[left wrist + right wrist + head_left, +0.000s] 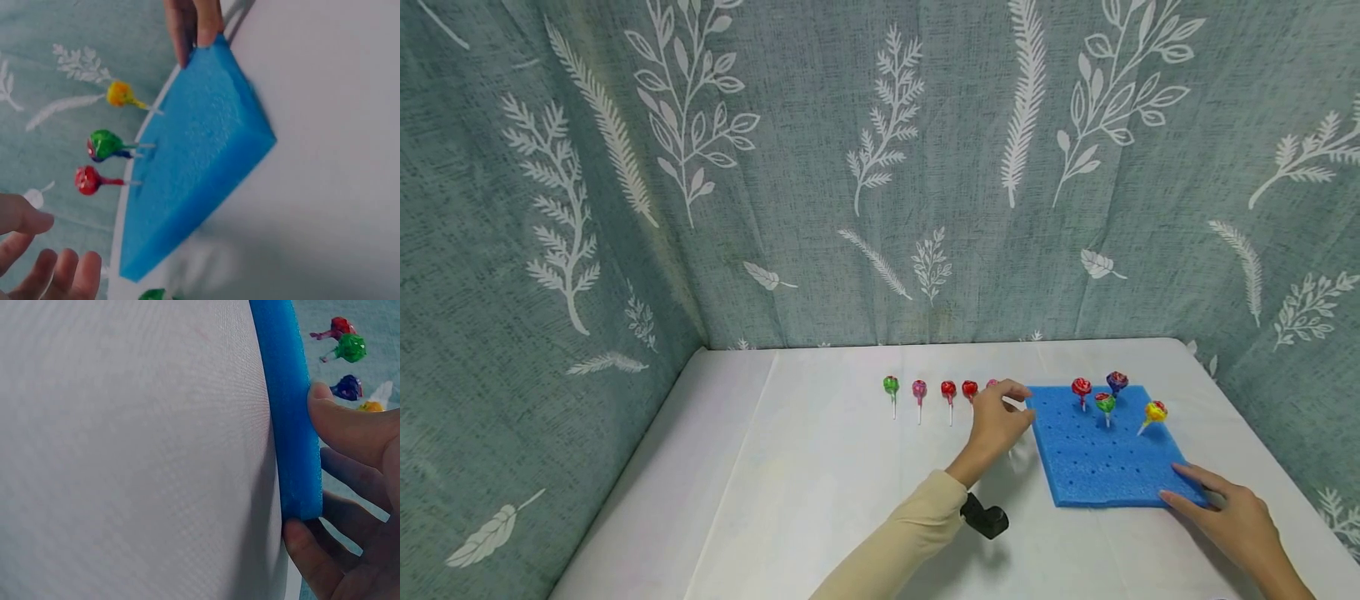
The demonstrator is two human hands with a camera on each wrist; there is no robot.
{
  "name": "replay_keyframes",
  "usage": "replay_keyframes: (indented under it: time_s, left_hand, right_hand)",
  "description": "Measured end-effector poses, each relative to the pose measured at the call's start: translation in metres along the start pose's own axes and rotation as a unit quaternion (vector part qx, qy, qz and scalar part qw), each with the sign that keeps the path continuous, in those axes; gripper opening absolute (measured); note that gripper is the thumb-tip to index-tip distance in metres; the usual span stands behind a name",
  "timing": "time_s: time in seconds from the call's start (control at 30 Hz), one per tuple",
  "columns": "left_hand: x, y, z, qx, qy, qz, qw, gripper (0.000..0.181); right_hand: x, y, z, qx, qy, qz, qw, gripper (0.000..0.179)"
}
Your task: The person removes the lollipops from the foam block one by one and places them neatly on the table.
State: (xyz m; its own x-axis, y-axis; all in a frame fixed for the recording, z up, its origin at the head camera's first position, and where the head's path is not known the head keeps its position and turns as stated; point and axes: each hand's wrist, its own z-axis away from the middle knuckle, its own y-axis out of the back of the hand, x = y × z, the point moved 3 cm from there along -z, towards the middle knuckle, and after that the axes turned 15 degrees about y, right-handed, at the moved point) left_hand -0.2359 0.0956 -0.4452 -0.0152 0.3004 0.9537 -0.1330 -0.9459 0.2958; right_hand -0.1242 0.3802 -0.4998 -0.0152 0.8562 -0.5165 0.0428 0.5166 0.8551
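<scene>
Blue, pitted block [1112,482] — seemingly foam — bears four lollipops [1105,403], right fingers [1208,479] gripping its corner, left fingers [1013,389] parted.

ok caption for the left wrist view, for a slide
Wrapped lollipops stuck in a blue foam board, right hand holding its corner, left hand empty nearby.

The hands [1000,422] are bare, the left sleeve [895,542] plain beige, the wrist-worn device [987,518] black.
</scene>
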Motion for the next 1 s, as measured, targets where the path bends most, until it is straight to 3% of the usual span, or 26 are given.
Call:
replay_keyframes:
  time_s: [0.37, 0.6, 1.0]
  left_hand:
    - [0.011, -0.021, 0.000, -0.012, 0.015, 0.019, 0.9996, 0.017]
    - [0.018, -0.034, 0.001, -0.001, 0.018, 0.021, 0.9996, 0.017]
    - [0.022, -0.066, 0.000, -0.013, -0.012, 0.066, 0.9977, 0.017]
  right_hand:
    - [0.001, -0.002, 0.000, 0.007, -0.004, -0.006, 0.9999, 0.085]
    - [0.000, -0.002, 0.000, 0.009, 0.006, 0.001, 0.9999, 0.083]
    - [0.000, 0.000, 0.002, 0.011, 0.003, -0.001, 0.9999, 0.082]
